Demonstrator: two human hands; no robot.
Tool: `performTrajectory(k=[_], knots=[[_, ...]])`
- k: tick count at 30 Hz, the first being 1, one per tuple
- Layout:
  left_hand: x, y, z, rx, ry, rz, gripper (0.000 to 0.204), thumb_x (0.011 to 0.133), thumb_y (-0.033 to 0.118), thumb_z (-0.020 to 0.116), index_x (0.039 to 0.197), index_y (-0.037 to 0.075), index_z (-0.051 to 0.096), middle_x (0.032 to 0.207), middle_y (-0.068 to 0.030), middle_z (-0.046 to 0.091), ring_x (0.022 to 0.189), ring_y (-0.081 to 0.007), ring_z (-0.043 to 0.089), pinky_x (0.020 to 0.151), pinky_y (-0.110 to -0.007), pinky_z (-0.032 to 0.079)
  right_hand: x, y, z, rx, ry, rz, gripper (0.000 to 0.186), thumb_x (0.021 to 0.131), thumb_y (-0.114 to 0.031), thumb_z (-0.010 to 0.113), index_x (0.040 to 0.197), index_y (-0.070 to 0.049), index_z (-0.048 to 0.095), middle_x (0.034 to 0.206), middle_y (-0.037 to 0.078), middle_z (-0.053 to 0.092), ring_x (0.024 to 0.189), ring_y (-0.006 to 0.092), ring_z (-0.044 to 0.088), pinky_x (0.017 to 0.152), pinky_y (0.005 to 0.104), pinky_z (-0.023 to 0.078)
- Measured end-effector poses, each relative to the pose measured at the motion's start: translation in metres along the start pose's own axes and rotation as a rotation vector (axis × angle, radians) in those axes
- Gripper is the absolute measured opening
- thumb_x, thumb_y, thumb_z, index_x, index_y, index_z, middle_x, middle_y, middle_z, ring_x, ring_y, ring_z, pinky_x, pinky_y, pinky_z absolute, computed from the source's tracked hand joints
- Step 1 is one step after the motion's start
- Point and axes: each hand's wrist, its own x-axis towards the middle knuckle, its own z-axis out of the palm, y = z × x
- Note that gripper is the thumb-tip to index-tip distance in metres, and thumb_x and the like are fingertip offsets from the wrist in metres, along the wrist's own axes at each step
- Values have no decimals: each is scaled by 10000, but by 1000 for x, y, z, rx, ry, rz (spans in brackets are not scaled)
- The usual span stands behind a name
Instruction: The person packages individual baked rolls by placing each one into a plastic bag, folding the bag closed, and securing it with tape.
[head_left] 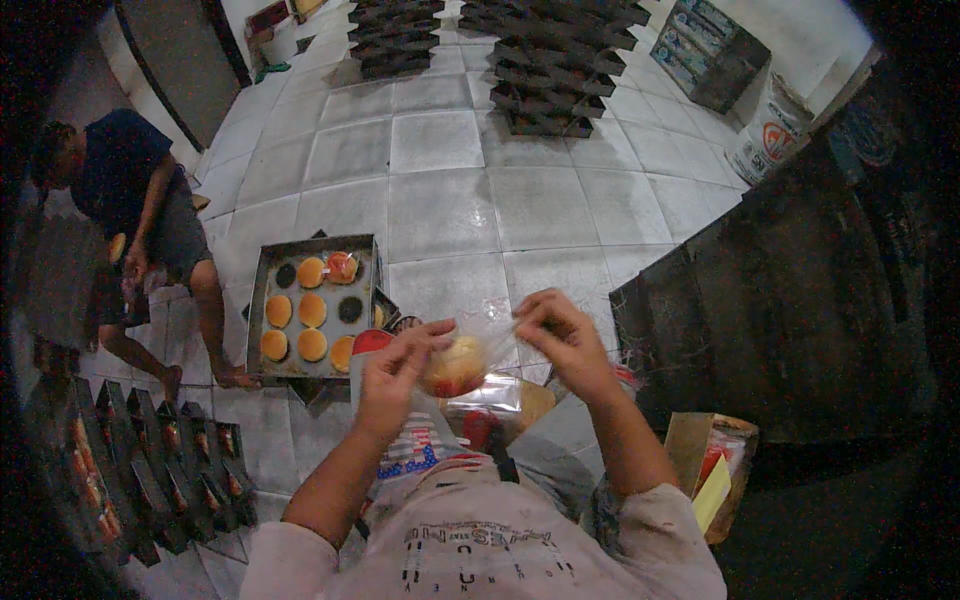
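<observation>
Between my hands hangs a clear plastic bag with a round golden bun [457, 366] in it, red printing at its bottom, blurred by motion. My left hand [402, 368] grips the bag's left side, fingers closed against it. The fingertips of my right hand [566, 342] pinch the bag's stretched open end. Left of them lies a square metal tray [368, 258] with several bare buns [312, 310] and one bun in a red-printed wrapper [341, 267]. Below the bag, a stack of clear plastic bags [494, 392] rests by my lap.
A person [140, 210] sits at the left, holding a bun. Dark trays stand on edge [165, 465] at the lower left; more are stacked [550, 75] at the back. A large dark cabinet [770, 310] fills the right, beside an open cardboard box [690, 445]. A white sack [772, 130] stands behind.
</observation>
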Motion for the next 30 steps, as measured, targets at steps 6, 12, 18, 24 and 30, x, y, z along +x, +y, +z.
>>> performTrajectory(k=[6, 12, 18, 24, 30], knots=[[0, 0, 9, 101, -16, -179, 266, 913, 178, 506, 1027, -32, 621, 935, -99, 670, 891, -149, 606, 839, -271, 443, -1, 0, 0, -82, 91, 122, 71, 800, -77, 632, 813, -8, 622, 897, 54, 570, 884, 143, 529, 798, 290, 418], [-10, 2, 25, 383, -238, -198, 215, 888, 134, 529, 1014, -5, 635, 888, -91, 677, 808, -114, 614, 728, -262, 479, -9, 9, 19, -478, -166, -5, 187, 813, -140, 628, 964, -32, 650, 860, 77, 602, 824, 165, 567, 740, 303, 436], [-8, 0, 23, 401, -298, -162, 231, 878, 156, 551, 1025, -3, 632, 833, -94, 674, 767, -99, 613, 687, -251, 482, -18, 5, 22, -321, -184, 74, 172, 822, -144, 621, 939, -21, 647, 813, 67, 612, 789, 137, 569, 738, 281, 442], [-7, 13, 24, 383, -269, -224, 178, 842, 137, 596, 954, 6, 641, 771, -85, 662, 686, -88, 611, 601, -253, 486, -18, 20, 13, 35, -124, 330, 317, 825, -153, 629, 1116, -29, 611, 837, 20, 621, 767, 98, 546, 733, 250, 439], [-10, 18, 40, 563, -262, 85, 128, 777, 83, 637, 870, -4, 623, 738, -104, 641, 645, -164, 635, 571, -271, 491, -26, 18, 29, 203, -222, 376, 376, 773, -193, 702, 1092, -22, 599, 792, 20, 605, 751, 78, 540, 703, 237, 440]])
